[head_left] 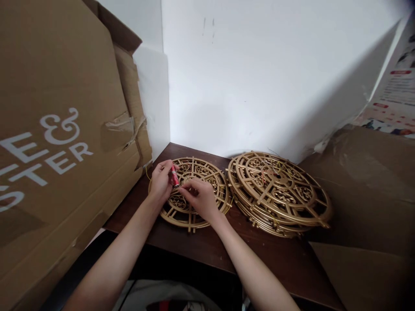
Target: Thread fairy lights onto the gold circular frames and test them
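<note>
In my left hand [161,180] is a small red cylinder with a silver band and a dark lower end, battery-like in shape [175,176]. Thumb and fingers close around it, and it stands tilted. My right hand [201,196] is pinched just beside its lower end; whatever lies between those fingertips is too small to make out. Beneath both hands, a round gold openwork panel [189,224] with scroll patterns lies flat on the dark wooden table [207,248]. Thin yellow wires show at its edge. The hands hide part of its middle.
To the right leans a stack of several similar gold panels [285,190], with thin red and yellow wires on top. A large cardboard box [65,86] rises on the left. More cardboard [366,185] stands at the right, and a white wall [259,77] closes the back.
</note>
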